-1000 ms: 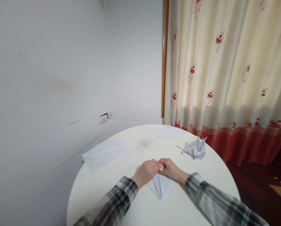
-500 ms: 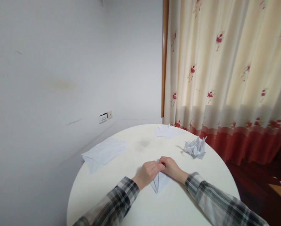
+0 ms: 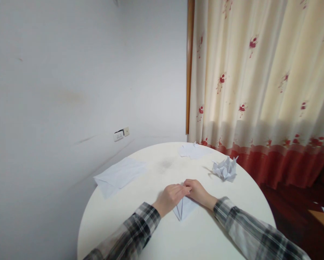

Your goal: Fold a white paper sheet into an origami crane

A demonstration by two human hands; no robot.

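Yeah, that's a room in somebody's home. Dead giveaway is the long cream curtain (image 3: 248, 79) with red flower sprigs and a deep red band (image 3: 281, 164) along the bottom, light glowing through the cloth. Beside it there's a strip of brown trim (image 3: 189, 72), then a plain pale wall (image 3: 69, 54) with scuffs and a faint stain, plus a regular white socket (image 3: 118, 136). The round white table (image 3: 110, 213) is very household too. Floor (image 3: 281, 204)'s pretty dim, maybe dark reddish wood.
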